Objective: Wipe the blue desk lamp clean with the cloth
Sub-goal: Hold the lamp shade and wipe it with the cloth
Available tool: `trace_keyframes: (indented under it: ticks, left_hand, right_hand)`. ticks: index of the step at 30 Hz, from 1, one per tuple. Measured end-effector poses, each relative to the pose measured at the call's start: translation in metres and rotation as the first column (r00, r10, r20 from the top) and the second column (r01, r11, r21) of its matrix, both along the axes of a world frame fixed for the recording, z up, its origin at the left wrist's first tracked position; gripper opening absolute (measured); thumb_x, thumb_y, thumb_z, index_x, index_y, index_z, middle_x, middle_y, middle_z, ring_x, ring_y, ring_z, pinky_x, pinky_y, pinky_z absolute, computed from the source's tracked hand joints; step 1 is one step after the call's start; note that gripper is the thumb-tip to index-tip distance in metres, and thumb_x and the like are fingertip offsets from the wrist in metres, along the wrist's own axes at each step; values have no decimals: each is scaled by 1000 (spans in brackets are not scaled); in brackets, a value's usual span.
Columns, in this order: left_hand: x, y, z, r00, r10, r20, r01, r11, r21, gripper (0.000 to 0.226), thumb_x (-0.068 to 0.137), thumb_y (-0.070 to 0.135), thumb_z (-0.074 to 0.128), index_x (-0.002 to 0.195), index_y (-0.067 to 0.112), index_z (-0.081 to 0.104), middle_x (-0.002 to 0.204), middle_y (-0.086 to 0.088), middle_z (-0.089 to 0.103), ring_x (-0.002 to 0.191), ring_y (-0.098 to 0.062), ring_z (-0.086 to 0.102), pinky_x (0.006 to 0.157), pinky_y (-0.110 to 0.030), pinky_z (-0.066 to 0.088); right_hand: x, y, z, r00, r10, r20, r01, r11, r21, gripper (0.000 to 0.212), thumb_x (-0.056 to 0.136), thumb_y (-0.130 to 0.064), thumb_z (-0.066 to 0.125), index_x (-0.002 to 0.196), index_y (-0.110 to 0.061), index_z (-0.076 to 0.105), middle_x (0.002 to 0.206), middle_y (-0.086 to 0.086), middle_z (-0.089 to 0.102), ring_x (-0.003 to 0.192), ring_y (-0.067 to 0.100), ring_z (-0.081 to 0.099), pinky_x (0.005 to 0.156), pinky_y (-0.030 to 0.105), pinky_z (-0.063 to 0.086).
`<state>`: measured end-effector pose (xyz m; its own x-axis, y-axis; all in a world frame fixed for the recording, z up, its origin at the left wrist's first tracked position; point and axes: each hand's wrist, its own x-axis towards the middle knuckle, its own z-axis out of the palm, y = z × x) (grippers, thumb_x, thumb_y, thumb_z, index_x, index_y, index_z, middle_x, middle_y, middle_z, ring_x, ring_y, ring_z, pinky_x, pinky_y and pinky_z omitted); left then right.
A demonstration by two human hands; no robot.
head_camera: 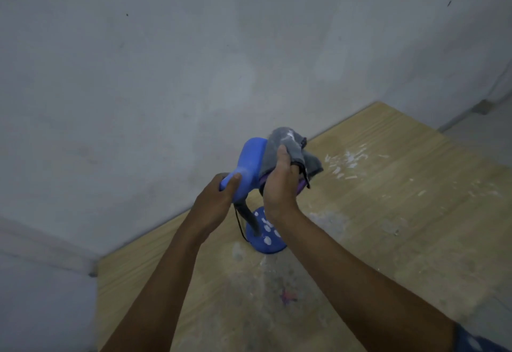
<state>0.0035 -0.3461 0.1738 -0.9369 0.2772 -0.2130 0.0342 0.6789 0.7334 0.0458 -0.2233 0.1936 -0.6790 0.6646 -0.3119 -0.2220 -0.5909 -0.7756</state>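
The blue desk lamp (250, 161) stands on a wooden table, its round blue base (267, 236) dotted with white spots and a dark bendy neck rising from it. My left hand (219, 199) grips the narrow rear end of the lamp head. My right hand (279, 185) holds a grey cloth (285, 148) pressed against the right side of the lamp head, thumb on top of the fabric. The cloth hides the front of the head.
The wooden table (388, 213) is dusty, with white flakes and smears to the right of the lamp. A grey plastered wall runs close behind the lamp. The table's left edge drops off at the lower left. A thin black cord hangs by the neck.
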Motion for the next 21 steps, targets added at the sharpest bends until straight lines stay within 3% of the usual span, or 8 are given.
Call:
trace_keyframes:
  ticks: [3, 6, 10, 13, 15, 21]
  left_hand:
    - [-8, -2, 3, 994, -52, -96, 33, 983, -181, 49, 96, 63, 43, 123, 26, 58, 111, -2, 66, 92, -20, 61, 74, -35, 48]
    - [-13, 0, 9, 981, -112, -160, 50, 937, -346, 53, 80, 68, 63, 110, 25, 58, 99, 5, 65, 84, -17, 62, 68, -33, 48]
    - [-27, 0, 15, 954, -251, -165, 146, 867, -477, 54, 71, 58, 74, 112, 27, 59, 108, 3, 66, 91, -21, 62, 78, -40, 54]
    - [-41, -3, 25, 919, -384, -90, 280, 796, -536, 55, 70, 50, 77, 118, 29, 59, 115, 2, 66, 99, -23, 61, 85, -42, 53]
    - [-47, -1, 33, 876, -480, -44, 369, 726, -579, 57, 67, 46, 78, 118, 31, 59, 116, 2, 65, 105, -24, 60, 88, -42, 52]
    - [-50, 20, 53, 728, -686, 12, 464, 480, -744, 55, 76, 38, 76, 127, 35, 54, 121, 3, 53, 109, -25, 49, 86, -45, 49]
  right_hand:
    - [-4, 20, 12, 998, -35, -57, 33, 999, -35, 39, 102, -27, 42, 137, -11, 48, 135, 9, 57, 118, 24, 58, 101, 41, 48]
    - [6, 43, 14, 993, -65, -95, 62, 997, -39, 41, 101, -25, 44, 139, -10, 45, 133, 10, 58, 118, 25, 59, 99, 39, 50]
    - [34, 67, 14, 990, -62, -130, 59, 998, -23, 33, 101, -21, 43, 130, -8, 51, 113, 3, 66, 94, 13, 70, 75, 28, 57]
    - [52, 84, 4, 995, -70, -72, 74, 996, 56, 24, 100, -26, 47, 118, -17, 60, 122, 4, 65, 112, 23, 64, 96, 45, 51]
    - [63, 95, -2, 997, -66, -30, 68, 996, 55, 15, 100, -28, 47, 109, -26, 58, 117, -3, 64, 118, 26, 59, 104, 47, 46]
    - [90, 118, -13, 999, -51, 18, 49, 996, 69, 10, 101, -31, 45, 100, -31, 54, 106, -9, 59, 114, 26, 58, 97, 45, 47]
